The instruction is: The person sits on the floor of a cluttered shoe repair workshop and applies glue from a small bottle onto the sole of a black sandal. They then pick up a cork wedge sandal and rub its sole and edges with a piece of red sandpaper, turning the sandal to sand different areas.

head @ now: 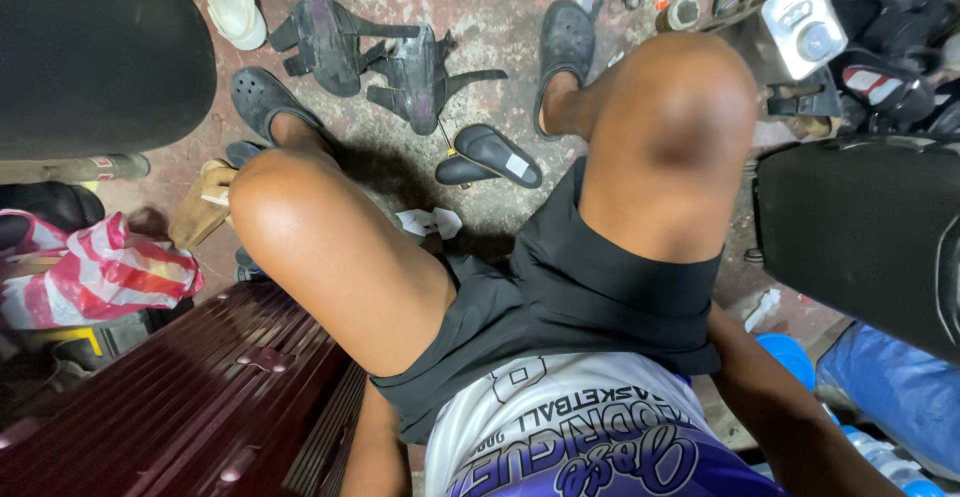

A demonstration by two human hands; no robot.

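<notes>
Both forearms drop past the frame's bottom edge, so neither hand's grip can be told. A red-and-white plastic bag (95, 275) lies beside a maroon ribbed case (190, 407); its contents stay hidden. Black shoe soles (490, 157) lie on the floor (470, 27).

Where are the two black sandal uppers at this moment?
In the head view, the two black sandal uppers lie on the floor top centre, between the person's feet, just above a black sole.

ribbed glossy maroon suitcase (200, 397), matt black rubber clogs (565, 42), rough concrete floor (470, 17)
</notes>
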